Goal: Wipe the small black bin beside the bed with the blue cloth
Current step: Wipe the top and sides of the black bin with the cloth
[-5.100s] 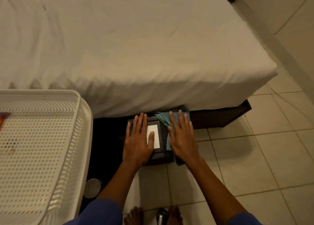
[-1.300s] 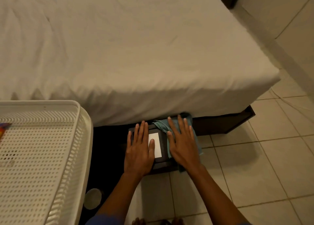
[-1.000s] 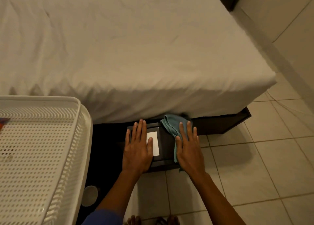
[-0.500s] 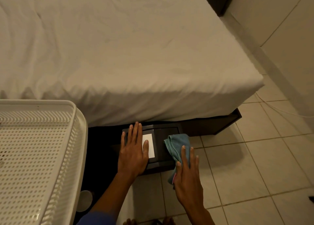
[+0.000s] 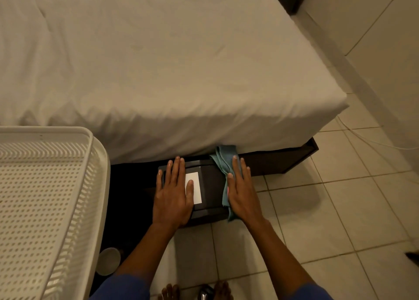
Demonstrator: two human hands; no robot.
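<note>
The small black bin [image 5: 212, 187] stands on the floor against the bed's edge, with a white rectangular label [image 5: 194, 186] on its lid. My left hand [image 5: 173, 194] lies flat on the lid's left part, fingers together, thumb over the label. My right hand [image 5: 241, 189] presses the blue cloth [image 5: 223, 161] flat against the bin's right side. The cloth bunches up beyond my fingertips toward the bed and hangs down along the bin's right wall.
A bed with a white sheet [image 5: 158, 61] fills the upper view. A white perforated plastic basket [image 5: 45, 209] stands at the left. A small round object [image 5: 108, 261] lies on the floor below it. Beige floor tiles [image 5: 328, 209] spread right; my bare toes [image 5: 172, 291] show at the bottom.
My right hand pulled the cloth back toward me down the bin's right side, then pushed it forward again to the far right corner. My left hand stayed flat on the lid.
</note>
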